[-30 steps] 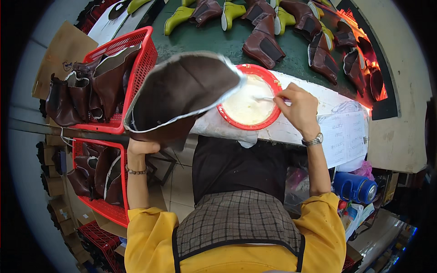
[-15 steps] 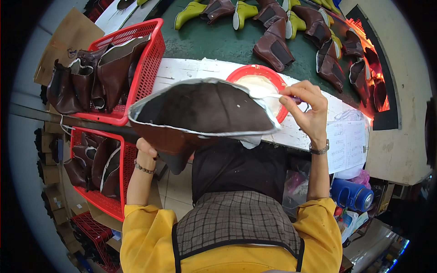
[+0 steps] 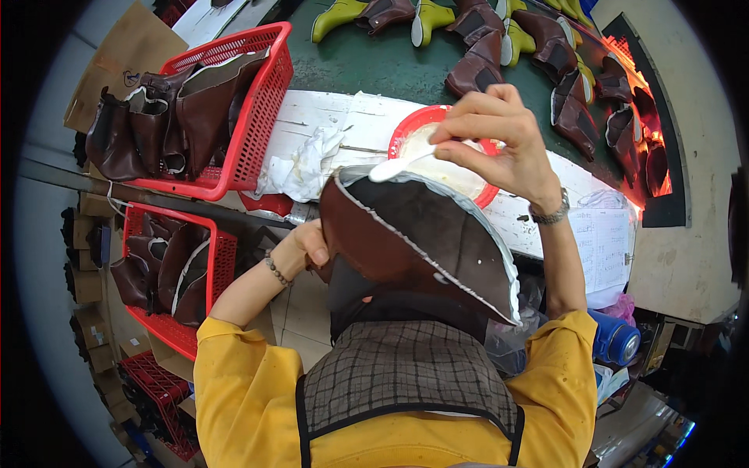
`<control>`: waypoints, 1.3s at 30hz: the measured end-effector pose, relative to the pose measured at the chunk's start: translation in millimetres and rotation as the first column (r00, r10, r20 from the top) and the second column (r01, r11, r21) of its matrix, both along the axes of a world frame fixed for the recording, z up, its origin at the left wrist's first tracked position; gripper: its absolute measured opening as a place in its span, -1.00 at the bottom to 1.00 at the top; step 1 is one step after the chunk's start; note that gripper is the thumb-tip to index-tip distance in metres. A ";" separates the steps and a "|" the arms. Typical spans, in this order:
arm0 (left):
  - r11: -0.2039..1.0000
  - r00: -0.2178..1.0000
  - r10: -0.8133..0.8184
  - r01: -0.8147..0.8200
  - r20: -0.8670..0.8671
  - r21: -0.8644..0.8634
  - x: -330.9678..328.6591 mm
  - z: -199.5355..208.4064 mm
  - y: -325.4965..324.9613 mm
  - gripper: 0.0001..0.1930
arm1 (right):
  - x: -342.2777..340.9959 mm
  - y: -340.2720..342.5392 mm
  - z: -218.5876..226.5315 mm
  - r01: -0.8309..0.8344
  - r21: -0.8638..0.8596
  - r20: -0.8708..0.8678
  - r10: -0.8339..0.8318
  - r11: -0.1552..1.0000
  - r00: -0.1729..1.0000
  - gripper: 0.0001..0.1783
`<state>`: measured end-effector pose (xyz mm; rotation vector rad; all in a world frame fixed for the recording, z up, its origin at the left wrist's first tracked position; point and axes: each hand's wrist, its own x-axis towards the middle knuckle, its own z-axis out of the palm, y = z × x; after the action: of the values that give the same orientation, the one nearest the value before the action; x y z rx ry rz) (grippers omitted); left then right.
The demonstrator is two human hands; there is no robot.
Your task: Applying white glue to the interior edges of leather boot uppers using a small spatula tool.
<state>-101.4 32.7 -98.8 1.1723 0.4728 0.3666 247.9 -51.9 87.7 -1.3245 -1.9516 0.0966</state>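
Observation:
My left hand (image 3: 310, 248) grips the outside of a brown leather boot upper (image 3: 363, 238) and tilts it over my lap. The opening faces up and shows a dark lining (image 3: 433, 226); a whitish coating lines its rim. My right hand (image 3: 503, 136) pinches a slender white tool with an oval, spoon-like head (image 3: 388, 169). That head lies at the rim's far left part; whether it touches is hard to tell. Behind the upper, partly hidden by my right hand, stands a red bowl (image 3: 399, 134) with a creamy white substance (image 3: 452, 181) inside.
Two red baskets (image 3: 261, 109) (image 3: 224, 265) of brown boot uppers stand on the left. Crumpled white paper (image 3: 308, 168) lies on the white worktop (image 3: 300, 109). Beyond, brown uppers and yellow-green boot forms (image 3: 433, 22) rest on a green surface, near a glowing orange opening (image 3: 659, 148). Written sheets (image 3: 597, 249) lie right.
The boot upper has swung right and down, its left end now nearer the bowl. My right hand has moved left and up, bringing the white tool's head leftward along the rim. Crumpled paper has come into view.

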 end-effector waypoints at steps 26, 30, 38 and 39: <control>0.897 0.841 0.267 -0.039 0.470 -0.440 74.3 88.0 78.9 0.00 | 81.2 -87.0 -171.7 0.329 -0.378 -0.775 -0.490 0.865 0.399 -0.73; 0.890 0.874 0.162 0.072 0.458 -0.451 117.2 71.4 150.9 -0.22 | 88.3 -76.6 -201.4 0.470 -0.393 -0.801 -0.545 0.790 0.246 -0.73; 0.853 0.862 0.488 -0.505 -0.138 -0.134 166.6 -18.9 268.2 -0.49 | 83.5 -70.8 -206.9 0.473 -0.410 -0.755 -0.581 0.780 0.303 -0.75; 0.850 0.828 0.525 -0.522 -0.198 0.070 172.2 -19.4 265.7 -0.47 | 83.8 -71.4 -208.1 0.470 -0.409 -0.767 -0.574 0.782 0.286 -0.75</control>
<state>70.9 298.4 -118.3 1.0842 0.9904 0.7252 331.7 -123.4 -120.5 -1.4983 -0.5631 0.4623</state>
